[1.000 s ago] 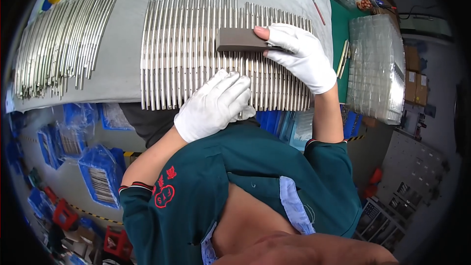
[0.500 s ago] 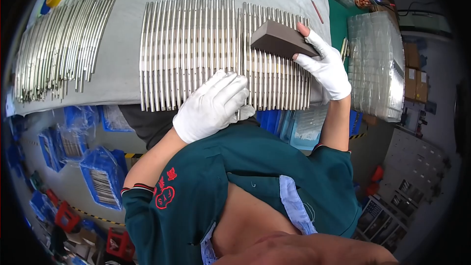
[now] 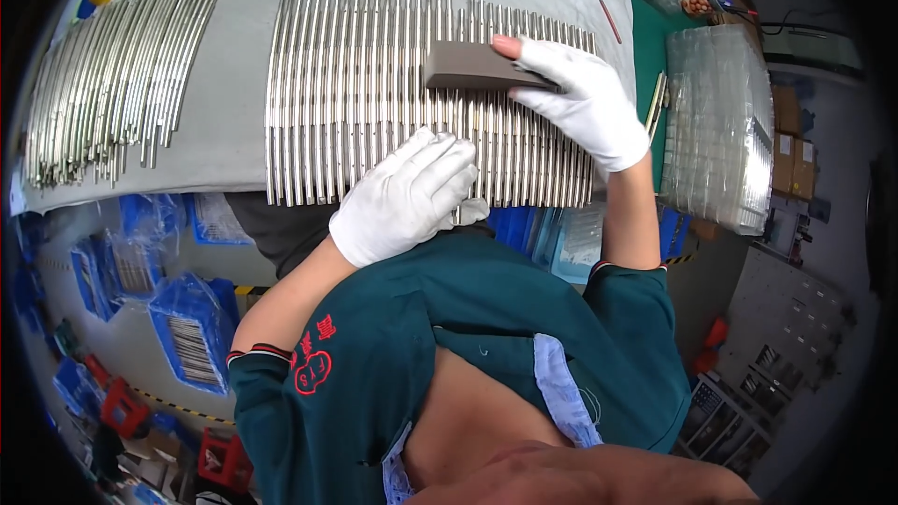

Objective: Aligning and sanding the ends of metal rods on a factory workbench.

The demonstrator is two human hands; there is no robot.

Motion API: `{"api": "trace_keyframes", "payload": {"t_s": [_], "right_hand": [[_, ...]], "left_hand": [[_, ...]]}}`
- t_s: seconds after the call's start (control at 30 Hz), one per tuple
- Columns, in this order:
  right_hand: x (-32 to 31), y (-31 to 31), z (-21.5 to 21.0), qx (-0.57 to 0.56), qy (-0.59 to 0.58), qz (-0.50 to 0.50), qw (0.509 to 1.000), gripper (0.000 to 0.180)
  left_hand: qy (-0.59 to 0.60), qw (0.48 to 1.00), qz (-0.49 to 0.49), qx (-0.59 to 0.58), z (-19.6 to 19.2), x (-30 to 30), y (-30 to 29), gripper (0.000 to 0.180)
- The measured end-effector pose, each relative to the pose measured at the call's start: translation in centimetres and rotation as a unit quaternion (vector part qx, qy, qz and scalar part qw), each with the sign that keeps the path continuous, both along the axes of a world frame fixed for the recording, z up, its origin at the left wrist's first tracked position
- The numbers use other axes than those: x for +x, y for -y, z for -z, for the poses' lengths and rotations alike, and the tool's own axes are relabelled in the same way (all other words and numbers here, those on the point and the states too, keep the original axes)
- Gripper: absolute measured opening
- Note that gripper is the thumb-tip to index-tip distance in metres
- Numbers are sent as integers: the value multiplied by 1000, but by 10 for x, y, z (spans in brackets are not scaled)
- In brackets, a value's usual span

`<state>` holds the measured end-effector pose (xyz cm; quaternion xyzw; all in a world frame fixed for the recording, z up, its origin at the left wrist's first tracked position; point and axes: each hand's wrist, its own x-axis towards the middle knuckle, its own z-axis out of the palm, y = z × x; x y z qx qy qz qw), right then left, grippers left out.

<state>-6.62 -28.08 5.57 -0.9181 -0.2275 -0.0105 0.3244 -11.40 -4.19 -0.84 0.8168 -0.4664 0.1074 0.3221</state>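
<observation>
Grey counter crowded with metal rods; loose pile far left. Right hand gripping brown block; left hand flat, fingers open, near front edge.

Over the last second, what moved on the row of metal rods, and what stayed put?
The right hand slid the brown block rightward across the laid-out metal rods, tipped it up at the far end, and has now brought it back left, lying flat again. The left hand stayed pressed on the rods' near ends.
</observation>
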Motion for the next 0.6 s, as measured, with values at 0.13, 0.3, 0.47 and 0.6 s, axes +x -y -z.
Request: {"api": "trace_keyframes", "payload": {"t_s": [0.13,0.3,0.47,0.6], "right_hand": [[-1,9,5,21,-17,9,1000,49],[-22,42,3,53,-109,93,988,49],[-28,45,12,99,-125,160,974,54],[-30,43,13,114,-130,176,969,56]], "left_hand": [[-15,1000,3,-17,0,0,0,35],[-38,999,-7,-32,-2,-1,0,32],[-9,999,-8,33,0,1,0,30],[50,996,-2,77,-2,5,1,45]]}}
